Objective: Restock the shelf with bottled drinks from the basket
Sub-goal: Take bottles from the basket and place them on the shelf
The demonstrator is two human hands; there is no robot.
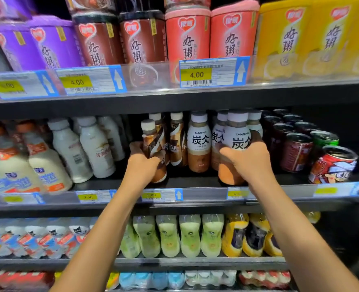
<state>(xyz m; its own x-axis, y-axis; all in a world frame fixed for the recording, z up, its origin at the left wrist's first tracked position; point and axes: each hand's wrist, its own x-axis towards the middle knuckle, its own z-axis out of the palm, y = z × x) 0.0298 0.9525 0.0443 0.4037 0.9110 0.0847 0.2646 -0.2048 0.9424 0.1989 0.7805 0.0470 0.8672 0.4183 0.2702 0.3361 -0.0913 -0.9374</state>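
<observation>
The left hand (141, 163) is closed round the lower body of a brown coffee bottle (151, 140) with a white cap, which is held upright at the front of the middle shelf (206, 193). The right hand (251, 161) is wrapped round a white-labelled bottle (236, 138) marked "TANBING" above large black Chinese characters. This bottle is likewise held upright at the shelf front.

Between the hands, a second TANBING bottle (199, 142) and a brown bottle (176, 142) showing the letters "AFE" are located. Just below the left hand, a yellow price tag (151, 195) reading "5.00" is fixed to the shelf rail. To the left of the left hand, white milk bottles (94, 146) are ranged; their print is too blurred to be read. To the right of the right hand, dark red cans (296, 152) are set in rows. Above both hands, tubs (188, 36) lettered "好粥" are displayed behind a tag (196, 75) reading "4.00".
</observation>
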